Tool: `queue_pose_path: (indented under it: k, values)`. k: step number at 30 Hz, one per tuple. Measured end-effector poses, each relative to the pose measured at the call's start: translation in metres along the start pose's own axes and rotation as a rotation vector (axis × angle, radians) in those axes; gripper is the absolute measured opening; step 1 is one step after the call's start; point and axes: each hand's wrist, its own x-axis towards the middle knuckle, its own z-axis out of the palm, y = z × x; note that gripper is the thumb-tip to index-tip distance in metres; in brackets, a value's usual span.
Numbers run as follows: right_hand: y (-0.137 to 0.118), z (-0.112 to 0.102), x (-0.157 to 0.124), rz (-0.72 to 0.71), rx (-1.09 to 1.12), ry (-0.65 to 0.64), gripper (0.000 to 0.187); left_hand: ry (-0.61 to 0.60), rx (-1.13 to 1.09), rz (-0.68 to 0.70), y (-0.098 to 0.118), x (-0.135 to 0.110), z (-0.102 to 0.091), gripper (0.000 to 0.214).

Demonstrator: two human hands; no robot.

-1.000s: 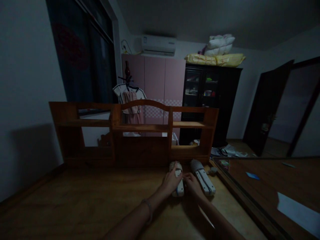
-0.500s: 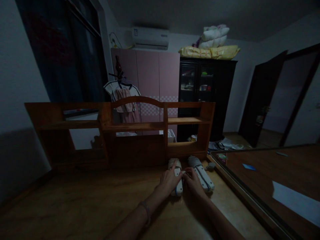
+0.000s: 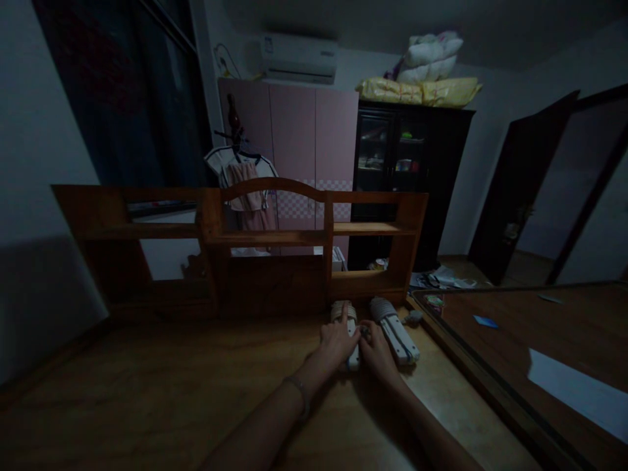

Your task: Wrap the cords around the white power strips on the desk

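Note:
Two white power strips lie on the wooden desk, their cords wound round their far ends. My left hand [image 3: 335,345] grips the left power strip [image 3: 352,361], with the index finger stretched along its coiled cord [image 3: 337,310]. Close beside it, my right hand [image 3: 377,353] is closed in a pinch at the strip's right side, near the left thumb. A small dark bit shows at those fingertips, too blurred to name. To the right of that hand rests the second power strip [image 3: 401,343]. A grey plug [image 3: 413,318] lies by its far end.
A wooden shelf unit [image 3: 275,238] stands along the desk's [image 3: 186,392] back edge. At the right is a brown surface [image 3: 495,353] with a raised edge, bearing a white paper sheet [image 3: 579,389] and a blue card [image 3: 485,321]. Wardrobes stand behind.
The view has tilted down slightly, so the background sits higher. The right fingers have shifted a little at the left strip's side; the left hand keeps its hold.

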Motion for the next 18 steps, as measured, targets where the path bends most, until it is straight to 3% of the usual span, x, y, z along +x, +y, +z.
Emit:
queue_pose_path:
  k: [7,12,15,18]
  values:
    - [-0.018,-0.018,-0.003,-0.065,-0.025,-0.044,0.026,-0.008,0.032,-0.033,0.004,-0.002,-0.003,0.078]
    - [-0.057,-0.039,-0.026,-0.068,0.011,-0.02,0.027,-0.013,0.023,-0.048,0.005,-0.006,-0.004,0.081]
    - [-0.083,-0.052,-0.04,-0.074,-0.1,0.063,0.032,-0.008,0.017,-0.065,0.006,-0.011,-0.007,0.081]
    - [-0.099,-0.07,-0.044,-0.155,-0.28,0.228,0.034,-0.004,0.018,-0.094,0.0,-0.017,-0.016,0.09]
